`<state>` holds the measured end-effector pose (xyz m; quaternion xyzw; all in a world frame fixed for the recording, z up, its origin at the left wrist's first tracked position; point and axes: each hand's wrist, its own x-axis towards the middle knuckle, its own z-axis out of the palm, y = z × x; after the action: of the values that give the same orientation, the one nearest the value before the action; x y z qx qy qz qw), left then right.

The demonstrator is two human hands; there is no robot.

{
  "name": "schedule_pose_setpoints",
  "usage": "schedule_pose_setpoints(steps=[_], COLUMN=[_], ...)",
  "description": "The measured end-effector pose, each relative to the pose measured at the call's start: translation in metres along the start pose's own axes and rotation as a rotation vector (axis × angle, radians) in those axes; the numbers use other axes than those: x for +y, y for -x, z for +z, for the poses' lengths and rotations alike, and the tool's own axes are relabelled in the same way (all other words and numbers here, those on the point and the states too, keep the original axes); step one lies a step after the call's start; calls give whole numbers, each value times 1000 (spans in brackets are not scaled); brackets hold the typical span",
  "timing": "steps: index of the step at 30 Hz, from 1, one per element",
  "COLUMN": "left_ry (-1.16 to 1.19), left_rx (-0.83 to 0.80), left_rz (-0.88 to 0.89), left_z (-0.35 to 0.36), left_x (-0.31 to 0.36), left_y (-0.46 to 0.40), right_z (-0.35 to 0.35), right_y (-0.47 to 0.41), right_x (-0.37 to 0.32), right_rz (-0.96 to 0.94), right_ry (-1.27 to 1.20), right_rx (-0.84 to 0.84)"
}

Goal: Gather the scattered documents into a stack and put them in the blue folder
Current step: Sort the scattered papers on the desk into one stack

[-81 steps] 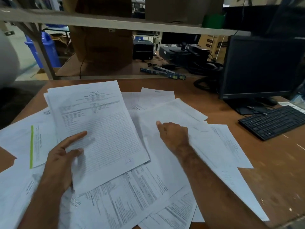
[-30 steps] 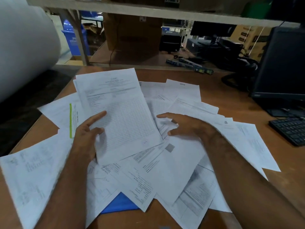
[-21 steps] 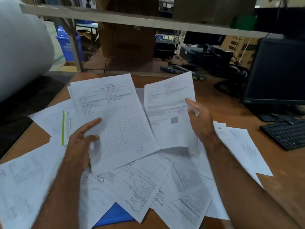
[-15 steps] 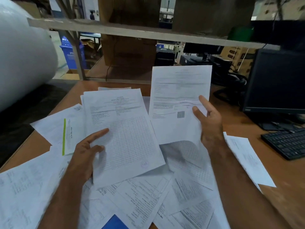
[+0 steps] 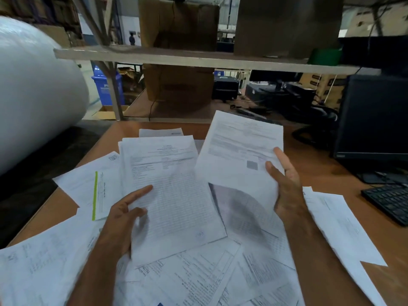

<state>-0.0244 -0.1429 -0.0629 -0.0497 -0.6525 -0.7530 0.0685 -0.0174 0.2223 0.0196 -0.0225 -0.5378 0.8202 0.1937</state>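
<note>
Head view: right hand [image 5: 284,184] grip pinches a lifted sheet [image 5: 238,149]; left hand [image 5: 125,215] grip clasps the stack [image 5: 174,195].

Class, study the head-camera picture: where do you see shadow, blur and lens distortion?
Head view: the raised white printed sheet in the right hand casts a dark shadow on the scattered white papers below; papers at the bottom edge smear with blur; the long grey shelf board bows, showing wide-angle distortion.
</note>
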Motion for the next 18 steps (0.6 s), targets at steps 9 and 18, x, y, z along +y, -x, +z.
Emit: schedule_pose_setpoints(steps=[9,18], left_ry=[29,134], left_rx=[-17,-44], left_rz=[-25,-99], left_z=[-2,0], left_x=[5,15], left_y=[0,5], right_z=[5,33], right_y=[9,23], right_x=[30,59], right_rz=[-34,-16], right_ry=[896,965], right_rx=[-392,-475])
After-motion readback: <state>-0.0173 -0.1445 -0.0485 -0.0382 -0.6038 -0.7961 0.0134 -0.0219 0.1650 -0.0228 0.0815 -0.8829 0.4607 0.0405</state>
